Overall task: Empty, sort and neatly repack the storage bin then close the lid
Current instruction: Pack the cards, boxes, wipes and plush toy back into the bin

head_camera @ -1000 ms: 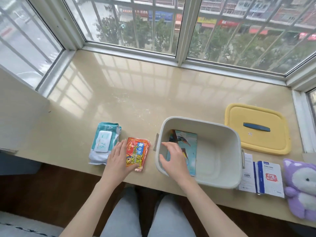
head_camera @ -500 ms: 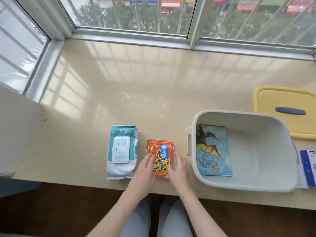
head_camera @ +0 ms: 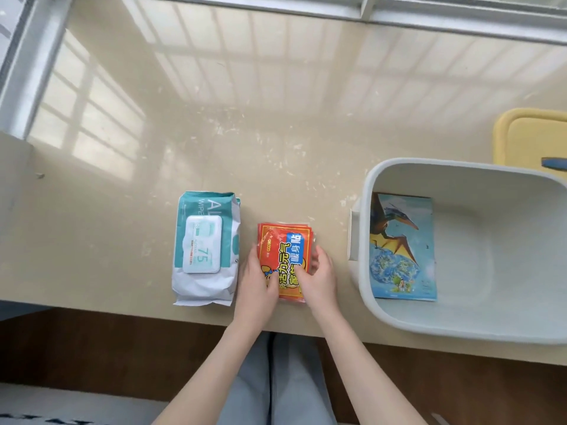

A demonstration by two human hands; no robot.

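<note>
Beige worktop (head_camera: pixel 214 124) by a window: near its front edge, left hand (head_camera: pixel 256 282) and right hand (head_camera: pixel 319 279) squeeze the red packets (head_camera: pixel 283 256). Bin (head_camera: pixel 460 328) sits right. Loose packets could slip apart.

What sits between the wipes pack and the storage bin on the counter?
Head view: the orange packets lie between the wipes pack and storage bin, held at their sides by the left hand and right hand.

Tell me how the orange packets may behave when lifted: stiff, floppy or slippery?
Probably floppy: the orange packets are thin, flat pouches. Likely slippery, since the glossy stack looks fanned at its top edge.
</note>
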